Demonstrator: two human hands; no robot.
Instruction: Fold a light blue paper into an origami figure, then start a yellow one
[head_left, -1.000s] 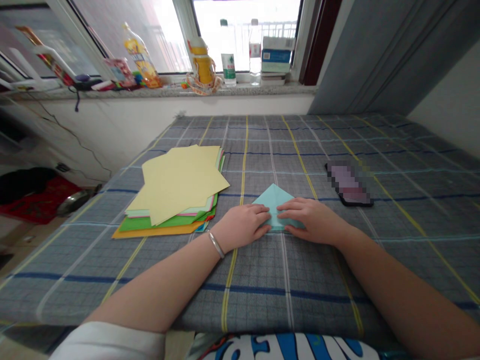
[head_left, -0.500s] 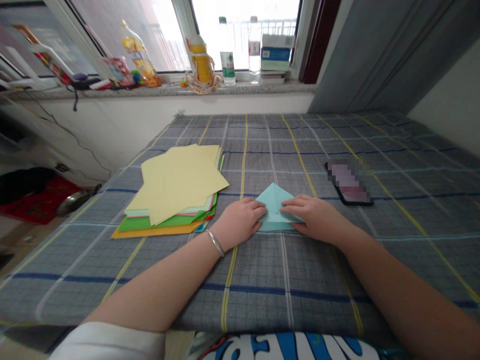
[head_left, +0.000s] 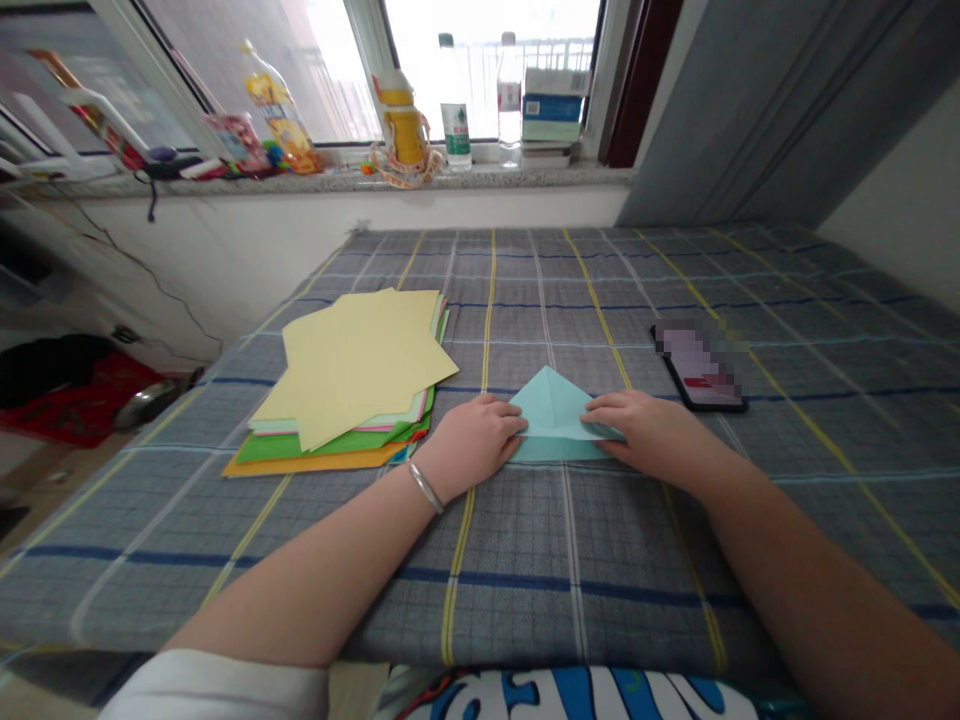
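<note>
A light blue folded paper (head_left: pixel 553 415), pointed at its far end, lies flat on the plaid cloth (head_left: pixel 570 560) in front of me. My left hand (head_left: pixel 472 440) rests at its left corner, fingers curled and pressing down on the edge. My right hand (head_left: pixel 651 432) sits on its right corner, fingertips pressed flat on the paper. Neither hand lifts the paper. A thin bracelet circles my left wrist.
A stack of coloured paper sheets (head_left: pixel 352 375), yellow on top, lies to the left. A phone (head_left: pixel 701 365) lies to the right of the folded paper. Bottles (head_left: pixel 405 120) and boxes (head_left: pixel 551 110) line the windowsill behind. The surface's left edge drops to the floor.
Both hands have slid apart along the fold, left hand leftward and right hand rightward, uncovering more of the blue paper's middle. The paper itself has stayed in place.
</note>
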